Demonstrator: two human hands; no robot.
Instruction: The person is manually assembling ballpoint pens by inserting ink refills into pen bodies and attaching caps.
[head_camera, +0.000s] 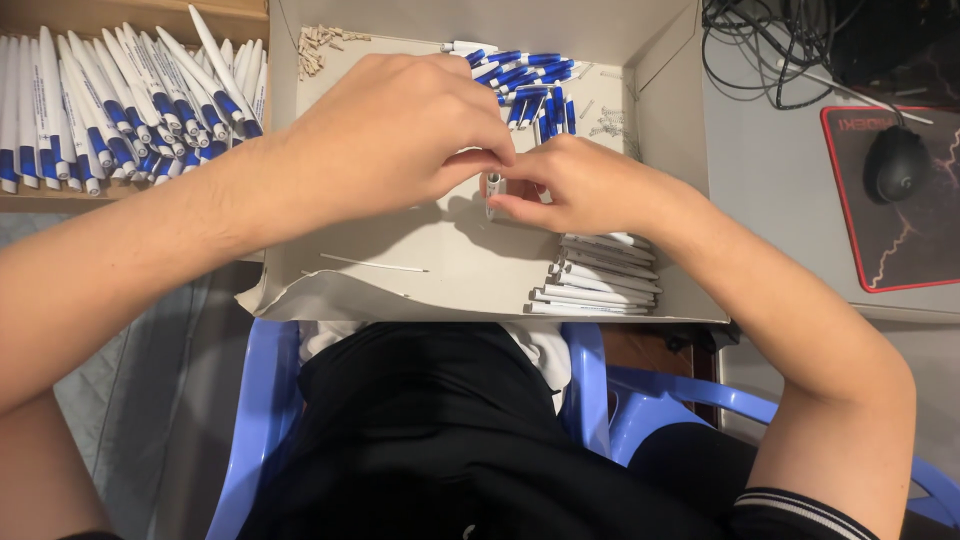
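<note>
At the far left, finished white-and-blue pens (120, 100) lie fanned in a wooden tray (60, 200), out of my working space. My left hand (400, 140) arches over the shallow cardboard box (400, 290), its fingertips pinched together at the top of a small white pen part (494, 190), probably so I can steady it from above. A thin white refill (375, 264) lies loose on the box floor below. My right hand (585, 185) is clamped on the same part from the side, thumb underneath; whether it is one piece or two being joined I cannot tell, my fingers hide it. Blue caps (530, 85) sit heaped at the back, white barrels (600, 280) stacked near my right wrist, both within easy reach. A black mouse (893, 162) rests on the counter (780, 180).
</note>
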